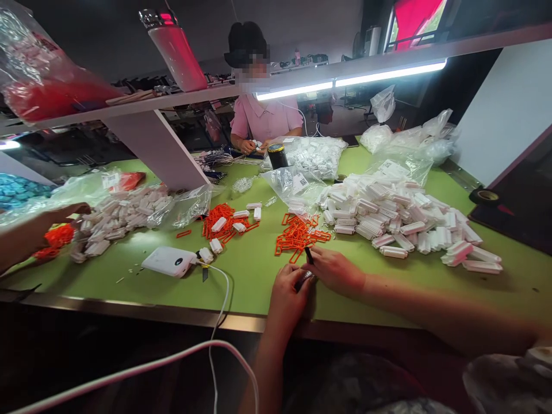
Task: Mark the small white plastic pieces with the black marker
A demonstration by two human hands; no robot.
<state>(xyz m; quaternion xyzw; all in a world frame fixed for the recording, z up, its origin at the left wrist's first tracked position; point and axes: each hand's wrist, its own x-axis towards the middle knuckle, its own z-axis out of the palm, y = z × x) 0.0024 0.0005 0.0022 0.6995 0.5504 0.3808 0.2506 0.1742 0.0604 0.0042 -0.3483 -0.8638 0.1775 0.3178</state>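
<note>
Close together near the table's front edge, both my hands work on one small item. My left hand [290,290] is closed around a small white plastic piece [307,276], mostly hidden by the fingers. In my right hand [334,270] the fingers pinch a short black stick-like tool [309,255], its tip up beside the white piece. Just beyond my hands lies a pile of orange rectangular frames [295,236]. To the right spreads a large heap of white plastic housings [388,213].
A white power bank [169,261] with a cable lies left of my hands. Another orange pile [219,221] and a white heap [125,215] are farther left, near a co-worker's arm [38,230]. Opposite sits a person [265,118] behind bagged parts [313,155] and a black can [276,156].
</note>
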